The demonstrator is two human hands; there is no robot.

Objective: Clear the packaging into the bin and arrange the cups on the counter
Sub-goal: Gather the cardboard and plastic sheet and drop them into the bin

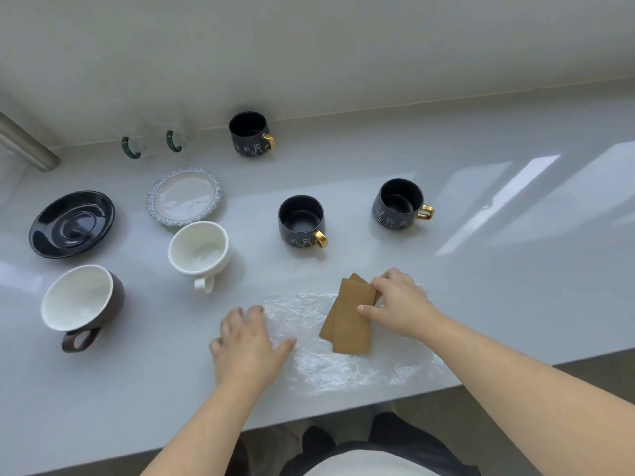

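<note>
pale glossy counter (481, 286) against a plain wall, our stock as follows. near edge: one crumpled clear plastic sheet (319, 365), spread flat; our left hand (249, 341) rests on its left end, fingers spread, gripping nothing. on the sheet: two brown cardboard pieces (348, 321), overlapped, pinched at their upper right by our right hand (400, 305). behind: three dark cat-print mugs with gold handles, upright, well apart, at back (249, 134), centre (301, 219) and right (400, 204). left: white cup (198, 247), brown cup with white inside (80, 297), patterned saucer (184, 195), dark saucer (72, 224).
</note>
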